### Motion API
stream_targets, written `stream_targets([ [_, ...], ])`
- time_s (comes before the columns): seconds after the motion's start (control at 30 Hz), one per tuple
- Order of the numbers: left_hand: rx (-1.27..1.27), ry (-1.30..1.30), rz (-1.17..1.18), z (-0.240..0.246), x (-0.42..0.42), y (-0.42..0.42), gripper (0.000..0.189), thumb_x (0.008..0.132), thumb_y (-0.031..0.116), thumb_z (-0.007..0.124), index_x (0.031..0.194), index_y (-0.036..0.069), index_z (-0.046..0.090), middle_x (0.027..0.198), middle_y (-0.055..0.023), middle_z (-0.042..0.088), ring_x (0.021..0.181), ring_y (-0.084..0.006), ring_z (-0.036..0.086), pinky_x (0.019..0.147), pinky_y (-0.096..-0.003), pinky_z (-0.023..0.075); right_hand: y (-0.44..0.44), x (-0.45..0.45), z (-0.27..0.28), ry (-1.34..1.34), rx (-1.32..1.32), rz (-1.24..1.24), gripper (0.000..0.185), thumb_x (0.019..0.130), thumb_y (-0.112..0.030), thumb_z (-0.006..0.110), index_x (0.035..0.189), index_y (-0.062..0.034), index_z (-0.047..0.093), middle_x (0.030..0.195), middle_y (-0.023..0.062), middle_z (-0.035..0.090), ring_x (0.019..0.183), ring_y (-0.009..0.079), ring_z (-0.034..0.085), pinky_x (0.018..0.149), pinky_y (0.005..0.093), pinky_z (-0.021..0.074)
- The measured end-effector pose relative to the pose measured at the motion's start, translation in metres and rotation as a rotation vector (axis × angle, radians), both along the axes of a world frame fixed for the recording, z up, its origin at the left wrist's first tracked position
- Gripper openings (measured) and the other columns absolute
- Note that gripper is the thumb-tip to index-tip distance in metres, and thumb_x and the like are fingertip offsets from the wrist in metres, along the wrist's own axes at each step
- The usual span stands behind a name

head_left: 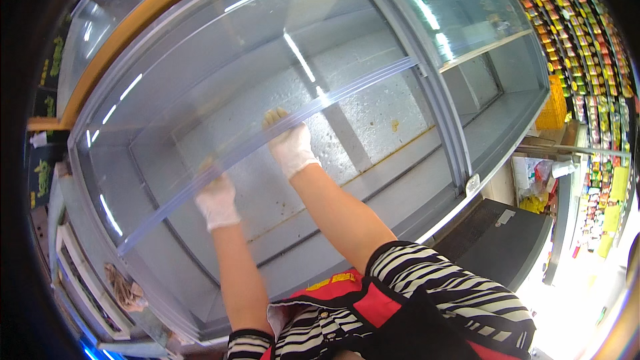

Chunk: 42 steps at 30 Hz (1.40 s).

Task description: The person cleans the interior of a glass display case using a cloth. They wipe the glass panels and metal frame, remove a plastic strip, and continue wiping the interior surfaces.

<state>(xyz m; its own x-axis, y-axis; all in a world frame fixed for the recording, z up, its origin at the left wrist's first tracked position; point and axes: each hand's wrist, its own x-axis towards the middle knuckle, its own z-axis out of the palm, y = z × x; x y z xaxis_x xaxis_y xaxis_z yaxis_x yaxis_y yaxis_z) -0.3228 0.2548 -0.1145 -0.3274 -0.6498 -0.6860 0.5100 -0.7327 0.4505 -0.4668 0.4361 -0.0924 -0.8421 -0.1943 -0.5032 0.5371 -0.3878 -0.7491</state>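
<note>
Before me is a grey chest display case with a sliding glass lid. A clear plastic edge strip runs diagonally along the lid's near edge. My left hand, in a white glove, meets the strip at the left, its fingers blurred behind it. Further right, my right hand, also gloved in white, crosses the strip with its fingers seen through the glass. Whether either hand grips the edge is unclear. Below lies the case's pale floor, with brownish stains and a rusty line.
A grey metal divider separates a second glass-topped section at the right. A crumpled brown cloth rests on the left ledge. Beyond the right end are a yellow basket, a black box-like unit and shelves of colourful packages.
</note>
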Motion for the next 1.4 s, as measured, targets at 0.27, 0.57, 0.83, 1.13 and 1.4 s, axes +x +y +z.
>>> stream_targets([
  [0.27,-0.324,0.121,0.211,0.078,0.113,-0.084,0.062,0.097,0.038,0.053,0.139,-0.004,0.037,0.146,-0.0213,0.04,0.137,-0.0303,0.037,0.117,-0.0455,0.0286,0.066,-0.039,0.041,-0.111,-0.714,-0.057,0.071,0.084,-0.005,0.06,0.148,-0.0156,0.03,0.147,0.0174,0.037,0.134,0.0382,0.038,0.109,0.0534,0.0349],
  [0.57,-0.446,0.001,0.173,0.056,0.131,-0.158,0.036,0.097,0.011,0.052,0.129,-0.004,0.05,0.135,-0.0189,0.054,0.128,-0.0305,0.049,0.109,-0.043,0.0432,0.044,-0.056,0.048,-0.026,-0.68,-0.086,0.06,0.089,0.009,0.041,0.145,-0.0148,0.037,0.148,0.0208,0.036,0.133,0.0444,0.039,0.102,0.0665,0.0407],
  [0.83,-0.372,0.217,0.26,0.066,0.138,-0.165,0.037,0.096,0.004,0.051,0.134,0.004,0.049,0.138,-0.0162,0.052,0.13,-0.0309,0.048,0.107,-0.0432,0.0463,0.045,-0.055,0.061,0.008,-0.631,-0.046,0.072,0.081,0.015,0.046,0.146,-0.0133,0.035,0.151,0.0201,0.033,0.139,0.04,0.032,0.106,0.0617,0.0395],
  [1.13,-0.495,-0.042,0.145,0.1,0.147,-0.154,0.053,0.095,0.004,0.054,0.145,0.003,0.035,0.145,-0.0152,0.044,0.135,-0.0238,0.042,0.116,-0.0369,0.0329,0.06,-0.037,0.081,-0.006,-0.74,-0.068,0.079,0.072,0.018,0.052,0.145,-0.0084,0.035,0.147,0.0251,0.034,0.134,0.0466,0.036,0.101,0.065,0.0425],
  [1.4,-0.469,0.034,0.132,0.086,0.179,-0.119,0.048,0.097,0.003,0.046,0.143,-0.003,0.034,0.146,-0.0162,0.043,0.136,-0.0251,0.04,0.115,-0.0373,0.0352,0.107,-0.022,0.109,0.004,-0.724,-0.078,0.082,0.069,0.019,0.054,0.145,-0.0073,0.036,0.148,0.0259,0.032,0.134,0.0479,0.036,0.103,0.0625,0.0434],
])
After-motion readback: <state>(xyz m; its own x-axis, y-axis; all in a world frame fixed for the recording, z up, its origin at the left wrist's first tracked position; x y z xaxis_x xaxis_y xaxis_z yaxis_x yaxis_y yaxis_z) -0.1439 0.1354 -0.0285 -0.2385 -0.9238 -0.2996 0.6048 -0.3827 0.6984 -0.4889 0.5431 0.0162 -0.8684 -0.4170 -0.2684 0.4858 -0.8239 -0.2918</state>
